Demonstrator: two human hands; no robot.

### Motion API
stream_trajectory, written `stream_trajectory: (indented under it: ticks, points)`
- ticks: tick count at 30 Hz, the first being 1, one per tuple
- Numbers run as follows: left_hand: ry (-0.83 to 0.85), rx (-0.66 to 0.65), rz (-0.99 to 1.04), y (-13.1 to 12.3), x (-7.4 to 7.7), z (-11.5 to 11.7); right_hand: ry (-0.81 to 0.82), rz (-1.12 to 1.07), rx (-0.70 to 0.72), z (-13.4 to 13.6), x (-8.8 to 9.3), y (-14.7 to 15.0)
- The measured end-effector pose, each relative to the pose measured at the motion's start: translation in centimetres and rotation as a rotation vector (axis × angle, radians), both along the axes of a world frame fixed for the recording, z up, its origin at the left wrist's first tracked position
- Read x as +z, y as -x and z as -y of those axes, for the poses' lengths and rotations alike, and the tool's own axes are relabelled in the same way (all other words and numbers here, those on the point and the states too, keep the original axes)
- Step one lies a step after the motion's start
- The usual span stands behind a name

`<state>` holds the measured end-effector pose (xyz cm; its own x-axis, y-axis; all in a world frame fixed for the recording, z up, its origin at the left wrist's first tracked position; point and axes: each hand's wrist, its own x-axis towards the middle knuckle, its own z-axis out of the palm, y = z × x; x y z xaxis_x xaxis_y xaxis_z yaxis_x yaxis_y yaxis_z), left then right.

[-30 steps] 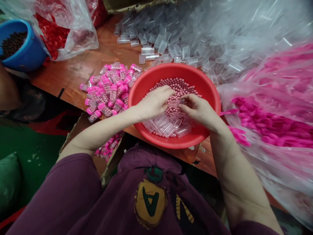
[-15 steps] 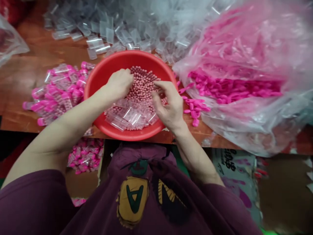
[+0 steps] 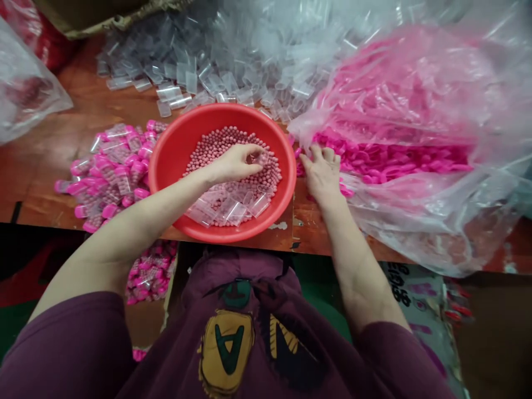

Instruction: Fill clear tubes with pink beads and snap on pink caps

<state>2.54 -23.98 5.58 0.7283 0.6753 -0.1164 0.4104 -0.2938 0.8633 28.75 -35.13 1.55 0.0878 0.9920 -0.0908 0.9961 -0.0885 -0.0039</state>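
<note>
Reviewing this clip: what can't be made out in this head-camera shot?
Head view, all:
- Whatever the left hand pinches: its fingers hide it above the pink round beads in the red plastic basin.
- The bright pink plastic pieces: the right hand covers some, and clear plastic bag film blurs the rest.
- How far the clear plastic tubes extend: the top edge cuts them off.

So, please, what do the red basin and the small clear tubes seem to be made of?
The red basin looks like moulded plastic, glossy with a smooth rounded rim. The clear tubes look like thin transparent plastic, see-through with bright edge glints.
</note>
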Motion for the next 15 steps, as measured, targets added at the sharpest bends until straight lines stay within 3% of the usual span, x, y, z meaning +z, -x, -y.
stream_trajectory:
  ticks: [4, 9, 12, 15]
  points:
    - [0.320, 0.078, 0.187, 1.8, 1.3, 1.6, -0.010, 0.022, 0.095, -1.0, 0.1, -1.5]
    - [0.794, 0.257, 0.367, 3.2, 3.0, 3.5, -0.227, -0.203, -0.085, -1.0, 2.0, -1.3]
    - [0.897, 0.309, 0.466, 3.5, 4.0, 4.8, -0.452, -0.571, -0.061, -0.7, 3.9, 1.6]
    - [0.894, 0.301, 0.524, 3.7, 4.3, 5.4, -0.485, -0.824, 0.066, -0.8, 5.5, 5.1]
